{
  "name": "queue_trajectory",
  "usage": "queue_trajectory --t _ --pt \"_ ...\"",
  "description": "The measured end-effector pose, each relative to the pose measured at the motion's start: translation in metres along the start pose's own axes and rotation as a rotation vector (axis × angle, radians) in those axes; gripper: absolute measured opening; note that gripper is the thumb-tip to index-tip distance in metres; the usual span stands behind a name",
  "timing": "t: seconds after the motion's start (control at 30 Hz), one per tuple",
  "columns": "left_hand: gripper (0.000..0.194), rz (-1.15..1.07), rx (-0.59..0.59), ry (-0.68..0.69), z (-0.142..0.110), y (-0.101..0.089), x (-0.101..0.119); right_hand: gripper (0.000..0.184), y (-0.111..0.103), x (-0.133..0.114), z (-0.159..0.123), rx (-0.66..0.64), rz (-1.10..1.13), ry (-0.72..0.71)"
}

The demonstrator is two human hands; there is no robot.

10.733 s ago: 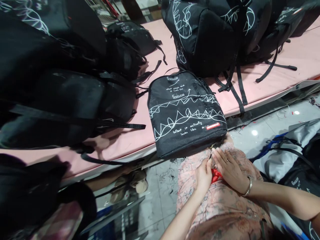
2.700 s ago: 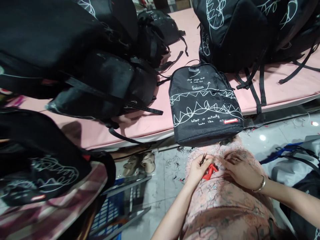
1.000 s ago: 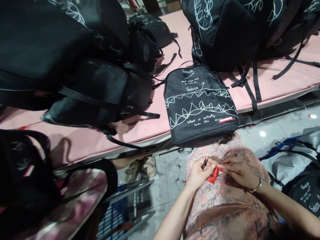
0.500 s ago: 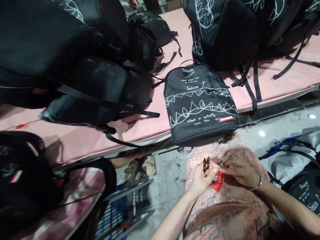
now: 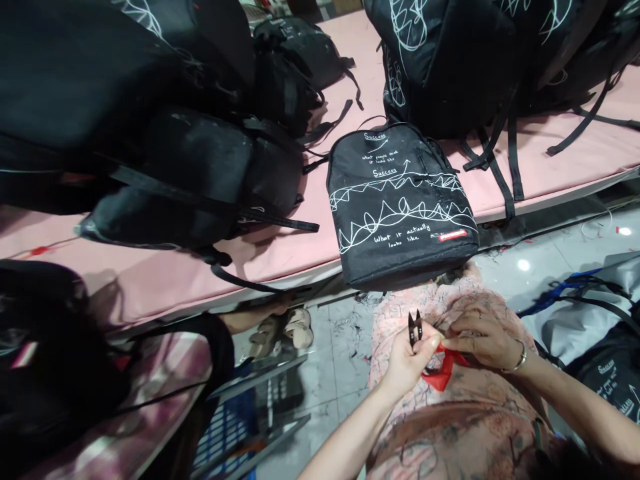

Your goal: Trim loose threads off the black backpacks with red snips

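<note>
Over my lap, my left hand [image 5: 411, 359] is closed around a pair of thread snips [image 5: 415, 327], whose dark blades point away from me. Its thumb and finger also pinch a red ribbon-like strip [image 5: 439, 380], which hangs in a loop below. My right hand [image 5: 484, 341], wearing a ring and a bracelet, meets the left at the fingertips and pinches the same strip. Its lower fingers are partly hidden. Just beyond my hands, a black backpack [image 5: 400, 213] with white lettering and a red label leans from the table edge towards my knees.
Black backpacks [image 5: 200, 167] are heaped on the pink-covered table [image 5: 280, 260], left and right, with straps dangling. More bags [image 5: 605, 373] lie at the right. A person in checked clothing [image 5: 165, 380] sits at the left. A blue crate [image 5: 225, 427] and sandals [image 5: 299, 330] are on the floor.
The red strip's loop has shifted slightly right and lower, and more of it shows under my right hand. The snips' blades have turned slightly and look a little farther apart.
</note>
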State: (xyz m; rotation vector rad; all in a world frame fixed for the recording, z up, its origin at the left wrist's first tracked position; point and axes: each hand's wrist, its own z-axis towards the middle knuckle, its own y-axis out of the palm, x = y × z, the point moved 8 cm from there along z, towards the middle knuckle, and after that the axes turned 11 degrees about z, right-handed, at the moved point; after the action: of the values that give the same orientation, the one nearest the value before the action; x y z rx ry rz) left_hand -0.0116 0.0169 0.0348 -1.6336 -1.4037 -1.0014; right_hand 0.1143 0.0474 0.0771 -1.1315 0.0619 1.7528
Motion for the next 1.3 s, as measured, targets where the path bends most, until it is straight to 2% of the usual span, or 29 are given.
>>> queue_trajectory --t 0.1,0.2,0.37,0.43,0.53,0.67,0.83,0.97,1.07,1.13,1.2,1.3 --pt "0.041 -0.031 -0.017 -0.009 0.000 0.003 0.000 0.039 -0.002 -0.002 0.002 -0.002 0.050 -0.025" --pt "0.040 -0.158 -0.061 -0.028 0.000 0.007 0.000 0.040 -0.005 -0.005 0.007 -0.012 0.064 -0.050" --pt "0.038 -0.423 -0.220 -0.140 -0.002 0.020 -0.002 0.045 -0.004 -0.009 0.009 -0.078 -0.026 -0.066" --pt "0.038 -0.490 -0.247 -0.190 -0.003 0.024 -0.004 0.046 -0.001 -0.009 0.008 -0.101 -0.086 -0.068" --pt "0.038 -0.539 -0.167 -0.262 0.001 0.023 -0.009 0.041 0.003 -0.006 0.006 -0.087 -0.127 -0.040" --pt "0.038 -0.535 -0.006 -0.285 0.010 0.016 -0.015 0.043 -0.009 -0.003 0.005 0.082 -0.038 0.039" --pt "0.038 -0.518 0.037 -0.249 0.018 0.010 -0.016 0.032 -0.022 0.018 -0.006 0.249 0.032 0.392" --pt "0.038 -0.477 0.067 -0.238 0.021 0.004 -0.019 0.027 -0.013 0.044 -0.024 0.363 0.324 0.712" --pt "0.039 -0.331 0.110 -0.245 0.023 -0.001 -0.023 0.024 0.006 0.060 -0.038 0.488 0.685 0.903" --pt "0.041 -0.229 0.164 -0.240 0.024 -0.006 -0.025 0.021 0.020 0.067 -0.043 0.639 1.034 0.975" --pt "0.041 -0.152 0.194 -0.200 0.025 -0.010 -0.022 0.020 0.029 0.069 -0.041 0.773 1.313 0.985" --pt "0.043 -0.055 0.147 -0.119 0.026 -0.010 -0.016 0.024 0.036 0.069 -0.034 0.841 1.477 1.011"
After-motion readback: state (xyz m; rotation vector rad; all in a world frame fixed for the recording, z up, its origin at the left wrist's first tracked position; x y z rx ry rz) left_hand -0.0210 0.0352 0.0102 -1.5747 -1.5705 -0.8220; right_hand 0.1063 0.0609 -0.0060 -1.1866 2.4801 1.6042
